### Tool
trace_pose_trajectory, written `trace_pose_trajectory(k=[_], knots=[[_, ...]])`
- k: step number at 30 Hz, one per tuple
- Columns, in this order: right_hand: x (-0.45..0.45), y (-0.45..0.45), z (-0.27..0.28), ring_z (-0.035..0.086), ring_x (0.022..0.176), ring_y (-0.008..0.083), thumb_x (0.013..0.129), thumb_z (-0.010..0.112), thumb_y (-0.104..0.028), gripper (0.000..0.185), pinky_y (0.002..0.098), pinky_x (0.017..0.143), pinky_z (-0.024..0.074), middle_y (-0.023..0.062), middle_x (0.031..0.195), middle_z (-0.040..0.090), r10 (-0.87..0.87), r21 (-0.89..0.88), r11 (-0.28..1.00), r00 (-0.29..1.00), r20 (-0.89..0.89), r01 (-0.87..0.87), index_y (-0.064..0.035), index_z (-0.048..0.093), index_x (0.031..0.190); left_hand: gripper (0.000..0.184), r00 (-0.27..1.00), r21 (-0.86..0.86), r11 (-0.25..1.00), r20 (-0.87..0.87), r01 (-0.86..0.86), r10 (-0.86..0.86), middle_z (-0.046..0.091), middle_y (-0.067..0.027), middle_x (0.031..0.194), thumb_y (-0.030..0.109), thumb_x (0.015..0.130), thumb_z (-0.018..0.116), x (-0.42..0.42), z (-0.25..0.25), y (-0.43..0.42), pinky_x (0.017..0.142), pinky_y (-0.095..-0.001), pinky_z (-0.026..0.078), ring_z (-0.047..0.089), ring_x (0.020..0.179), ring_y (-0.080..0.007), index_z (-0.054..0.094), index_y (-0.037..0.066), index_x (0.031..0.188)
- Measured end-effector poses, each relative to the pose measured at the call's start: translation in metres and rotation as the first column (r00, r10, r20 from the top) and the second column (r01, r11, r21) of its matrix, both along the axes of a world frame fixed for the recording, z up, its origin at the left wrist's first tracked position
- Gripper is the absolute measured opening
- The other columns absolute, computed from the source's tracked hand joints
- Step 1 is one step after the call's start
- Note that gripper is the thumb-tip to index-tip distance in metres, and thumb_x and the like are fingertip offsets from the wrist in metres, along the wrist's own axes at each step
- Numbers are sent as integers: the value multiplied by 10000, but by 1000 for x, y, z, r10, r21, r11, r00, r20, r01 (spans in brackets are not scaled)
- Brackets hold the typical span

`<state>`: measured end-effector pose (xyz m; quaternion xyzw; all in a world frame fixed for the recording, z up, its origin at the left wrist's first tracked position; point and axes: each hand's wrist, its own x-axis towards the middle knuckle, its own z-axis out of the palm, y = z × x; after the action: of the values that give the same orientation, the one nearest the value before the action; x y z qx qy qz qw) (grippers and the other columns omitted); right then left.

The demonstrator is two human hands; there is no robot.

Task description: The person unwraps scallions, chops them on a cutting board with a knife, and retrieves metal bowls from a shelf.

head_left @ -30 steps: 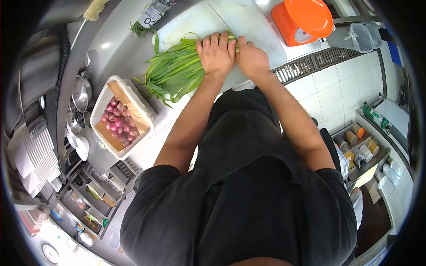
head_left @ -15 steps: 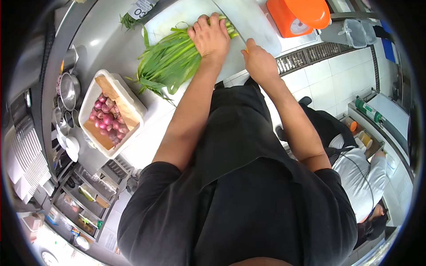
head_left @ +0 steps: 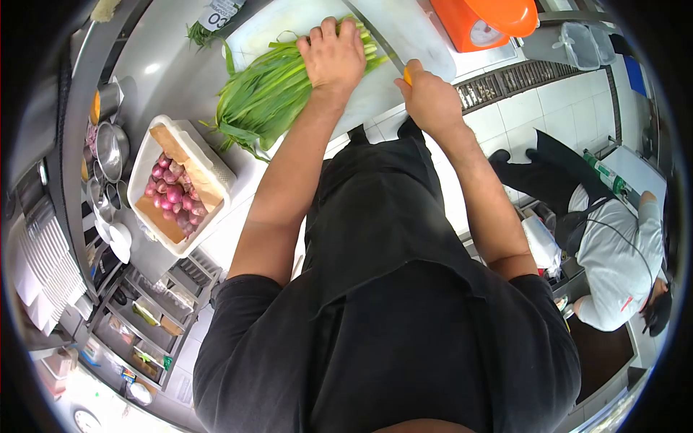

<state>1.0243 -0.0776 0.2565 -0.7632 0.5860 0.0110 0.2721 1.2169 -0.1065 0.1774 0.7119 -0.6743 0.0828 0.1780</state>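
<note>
A big bunch of spring onions lies across a white cutting board, its leafy ends hanging toward the lower left. My left hand grips the bunch from above near the pale ends, fingers curled over the stalks. In my right hand is a knife with a yellow handle. Its long blade points up and left over the board, just right of the stalk ends. The blade's tip is cut off by the top of the view.
A white crate of red onions stands at left, near metal bowls. An orange scale is beyond the board. A bag of greens lies at the top. At right, a co-worker bends over a counter.
My right hand and the knife have shifted slightly right and down, away from the stalk ends. My left hand still holds the bunch. The co-worker at right has moved farther right.
</note>
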Motion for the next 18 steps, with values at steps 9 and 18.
trace_pose_trajectory(k=[9, 18], knots=[[-12, 23, 36, 721, 762, 448, 1041, 594, -214, 237, 536, 668, 579, 231, 842, 714, 48, 0, 999, 999, -10, -48, 1, 500, 1073, 190, 997, 71, 996, 43, 61, -64, 642, -79, 1075, 267, 948, 656, 4, 4, -8, 928, -472, 452, 633, 993, -307, 698, 195, 1119], [19, -10, -26, 722, 814, 446, 1052, 569, -241, 249, 543, 701, 575, 234, 850, 721, 19, 10, 1000, 998, 61, -20, -6, 499, 1097, 222, 995, 12, 995, 1, 98, -98, 637, -93, 1070, 244, 909, 686, 7, -2, -10, 878, -485, 469, 635, 990, -310, 698, 186, 1123]])
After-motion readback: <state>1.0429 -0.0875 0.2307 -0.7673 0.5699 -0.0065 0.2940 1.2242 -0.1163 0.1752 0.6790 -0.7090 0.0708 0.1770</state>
